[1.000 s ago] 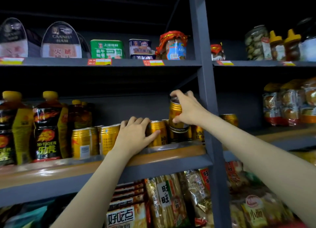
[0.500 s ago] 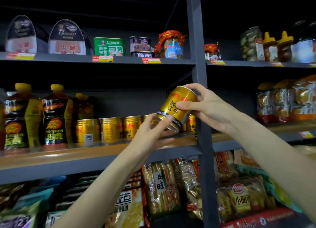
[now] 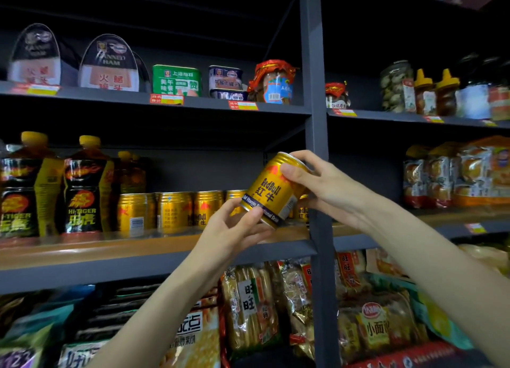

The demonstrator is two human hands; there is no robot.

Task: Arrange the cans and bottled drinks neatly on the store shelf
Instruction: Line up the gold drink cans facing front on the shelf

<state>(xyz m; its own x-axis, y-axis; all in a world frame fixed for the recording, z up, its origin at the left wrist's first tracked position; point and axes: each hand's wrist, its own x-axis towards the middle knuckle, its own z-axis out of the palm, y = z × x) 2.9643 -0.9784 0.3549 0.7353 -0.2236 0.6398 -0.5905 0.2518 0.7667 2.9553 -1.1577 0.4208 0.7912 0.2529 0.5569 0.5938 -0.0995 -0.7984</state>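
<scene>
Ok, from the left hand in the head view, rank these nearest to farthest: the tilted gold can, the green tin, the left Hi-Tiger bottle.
1. Tilted gold can: touching the left hand, which holds its lower end; the right hand holds the top.
2. Green tin: upper shelf, up and left.
3. Left Hi-Tiger bottle: middle shelf, far left edge.

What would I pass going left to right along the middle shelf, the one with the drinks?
Two big yellow-capped bottles → a row of gold cans → the tilted gold can held in both hands → the grey shelf post → bagged snacks.
</scene>
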